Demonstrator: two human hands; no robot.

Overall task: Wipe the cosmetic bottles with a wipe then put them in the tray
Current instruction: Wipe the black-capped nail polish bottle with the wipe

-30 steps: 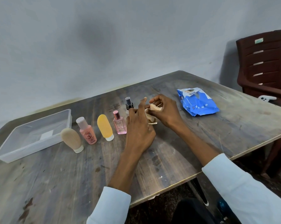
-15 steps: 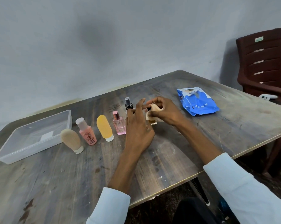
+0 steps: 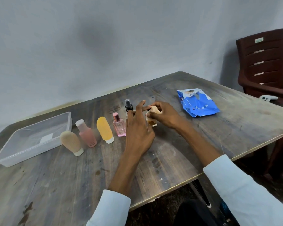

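A clear, shallow, rectangular plastic tray lies on the worn, streaked wooden table, at the far left. Right of the tray stands a row of bottles: a matte beige squeeze tube on its white cap, a dusty-pink bottle with a pale cap, a rounded yellow squeeze tube on its white cap, and a square pink glass bottle with a rose metallic cap. Just behind that one stands a small spray bottle with a black pump top. Right of the row, the left hand steadies a small amber glass bottle that stands on the table, its fingers loosely spread, its forefinger raised; its grip on the glass is hidden. The right hand pinches a crumpled cream wipe against the bottle's top, fingers curled. Farther right lies a glossy, crinkled blue wipes packet. A dark brown slatted plastic chair stands beyond the table's right corner.
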